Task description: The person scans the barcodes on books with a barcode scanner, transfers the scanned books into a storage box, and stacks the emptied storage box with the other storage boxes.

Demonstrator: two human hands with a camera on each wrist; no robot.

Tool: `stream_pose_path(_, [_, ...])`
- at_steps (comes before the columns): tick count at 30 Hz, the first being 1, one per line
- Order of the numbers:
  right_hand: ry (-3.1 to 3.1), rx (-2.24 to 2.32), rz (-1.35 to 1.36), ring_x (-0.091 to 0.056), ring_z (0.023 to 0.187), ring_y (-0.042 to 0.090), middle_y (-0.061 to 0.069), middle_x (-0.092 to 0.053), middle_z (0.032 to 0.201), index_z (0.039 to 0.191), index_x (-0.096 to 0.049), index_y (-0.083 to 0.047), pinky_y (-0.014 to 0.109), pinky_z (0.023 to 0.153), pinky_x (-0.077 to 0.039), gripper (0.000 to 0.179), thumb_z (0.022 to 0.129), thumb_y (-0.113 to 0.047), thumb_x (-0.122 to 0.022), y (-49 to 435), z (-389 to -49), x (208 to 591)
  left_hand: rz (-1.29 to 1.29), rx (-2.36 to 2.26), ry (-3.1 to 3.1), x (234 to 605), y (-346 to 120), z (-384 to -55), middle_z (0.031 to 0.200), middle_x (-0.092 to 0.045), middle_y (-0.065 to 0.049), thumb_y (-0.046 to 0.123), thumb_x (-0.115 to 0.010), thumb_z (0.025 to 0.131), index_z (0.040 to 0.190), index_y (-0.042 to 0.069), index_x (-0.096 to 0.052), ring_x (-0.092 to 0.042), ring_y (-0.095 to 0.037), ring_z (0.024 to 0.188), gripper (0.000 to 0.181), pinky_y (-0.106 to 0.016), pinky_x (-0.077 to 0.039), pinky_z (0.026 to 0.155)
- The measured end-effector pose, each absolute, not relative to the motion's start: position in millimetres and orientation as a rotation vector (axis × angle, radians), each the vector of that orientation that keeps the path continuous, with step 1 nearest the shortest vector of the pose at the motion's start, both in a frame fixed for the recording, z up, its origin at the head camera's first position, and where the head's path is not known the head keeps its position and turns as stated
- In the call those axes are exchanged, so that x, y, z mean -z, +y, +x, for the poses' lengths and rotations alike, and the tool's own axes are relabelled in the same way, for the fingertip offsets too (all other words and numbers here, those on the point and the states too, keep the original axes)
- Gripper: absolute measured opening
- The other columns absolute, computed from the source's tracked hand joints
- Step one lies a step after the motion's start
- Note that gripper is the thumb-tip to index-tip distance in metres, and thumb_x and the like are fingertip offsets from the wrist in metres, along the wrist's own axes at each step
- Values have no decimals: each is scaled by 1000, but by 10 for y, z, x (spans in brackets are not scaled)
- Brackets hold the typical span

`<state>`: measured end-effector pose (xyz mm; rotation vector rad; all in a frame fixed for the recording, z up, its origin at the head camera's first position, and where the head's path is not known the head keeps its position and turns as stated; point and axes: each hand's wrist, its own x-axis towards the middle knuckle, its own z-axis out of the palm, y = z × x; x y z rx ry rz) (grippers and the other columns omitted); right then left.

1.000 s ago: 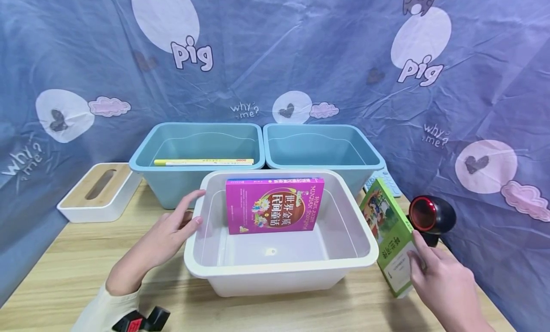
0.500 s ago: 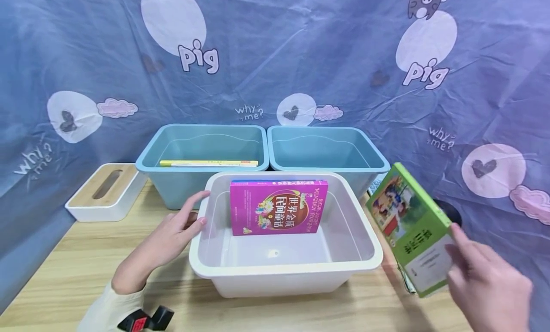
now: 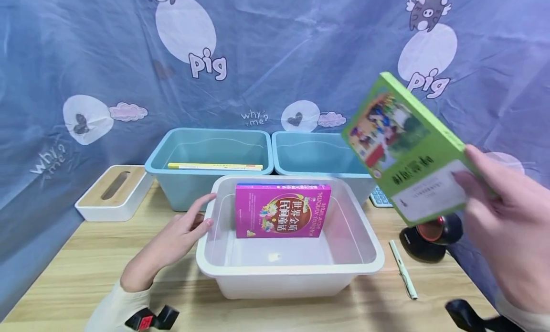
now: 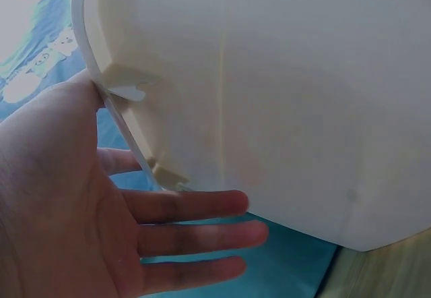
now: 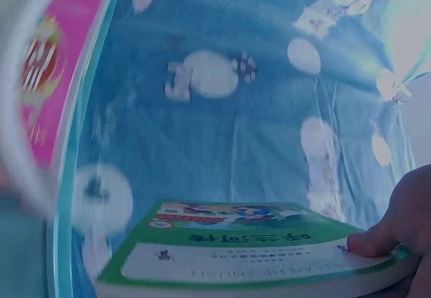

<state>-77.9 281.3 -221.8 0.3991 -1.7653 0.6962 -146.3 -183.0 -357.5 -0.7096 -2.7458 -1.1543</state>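
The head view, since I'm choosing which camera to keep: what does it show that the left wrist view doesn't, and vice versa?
Only head, mainly: the right hand holding a green book, the purple book inside the white bin, a wood-topped box and a pen.

Only left wrist: the underside of that bin's rim and the palm of the left hand.

Both: that hand at the bin, a teal bin, patterned cloth and the wooden table.

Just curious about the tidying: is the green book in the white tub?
No, the right hand holds the green book aloft.
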Motion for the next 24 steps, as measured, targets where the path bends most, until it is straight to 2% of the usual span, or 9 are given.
stream_pose_path(2, [-1743, -618, 408, -59, 88, -19, 18, -77, 101, 111, -76, -4, 0, 73, -35, 31, 82, 6, -70, 2627, -928, 2160, -695, 1179, -2738, 3579, -1840, -1464, 115, -74, -13, 24, -52, 105, 154, 18, -31, -71, -25, 106, 54, -49, -56, 89])
stream_pose_path(4, [-1706, -563, 445, -54, 85, -24, 24, -75, 92, 106, -78, -7, -1, 73, -33, 28, 80, 3, -74, 2426, -1105, 2113, -678, 1205, -2729, 3585, -1846, -1466, 117, -73, -16, 24, -53, 105, 154, 18, -33, -70, -28, 106, 54, -49, -58, 87])
stream_pose_path(7, [-1736, -588, 561, -70, 83, -2, 20, -77, 93, 108, -78, -8, -2, 73, -38, 32, 80, 7, -75, 2121, -1336, 2046, -652, 1230, -2732, 3601, -1850, -1469, 119, -71, -19, 26, -54, 104, 153, 19, -34, -69, -30, 108, 53, -48, -59, 86])
stream_pose_path(11, [-1760, -571, 711, -74, 75, 33, 16, -78, 96, 111, -77, -8, 21, 67, -56, 33, 82, 8, -75, 1756, -1687, 2005, -634, 1249, -2742, 3620, -1847, -1471, 120, -71, -17, 27, -55, 104, 153, 21, -32, -69, -28, 108, 54, -45, -59, 85])
stream_pose_path(14, [-1769, -496, 824, -74, 76, 33, 17, -77, 98, 114, -76, -6, 41, 59, -57, 31, 86, 6, -72, 1524, -1956, 2027, -629, 1299, -2722, 3631, -1840, -1478, 121, -70, -19, 26, -55, 104, 152, 19, -33, -69, -28, 107, 53, -44, -60, 84])
stream_pose_path(18, [-1795, -412, 932, -74, 78, 33, 19, -76, 101, 119, -74, -5, 39, 55, -57, 30, 90, 3, -68, 1237, -2263, 2093, -628, 1381, -2661, 3669, -1814, -1501, 125, -67, -24, 21, -57, 102, 149, 14, -38, -70, -27, 102, 51, -35, -60, 81])
stream_pose_path(21, [-1826, -443, 977, -74, 82, 32, 18, -76, 104, 121, -72, -6, 37, 60, -59, 31, 92, 1, -67, 1047, -2463, 2155, -633, 1441, -2604, 3699, -1785, -1524, 127, -64, -26, 17, -58, 101, 148, 10, -41, -70, -28, 102, 50, -27, -58, 78])
stream_pose_path(24, [-1846, -498, 1018, -75, 84, 31, 17, -76, 107, 121, -73, -8, 38, 65, -60, 30, 92, 0, -67, 891, -2649, 2222, -647, 1508, -2551, 3707, -1757, -1544, 127, -62, -26, 13, -58, 100, 147, 6, -41, -68, -33, 106, 50, -23, -57, 78])
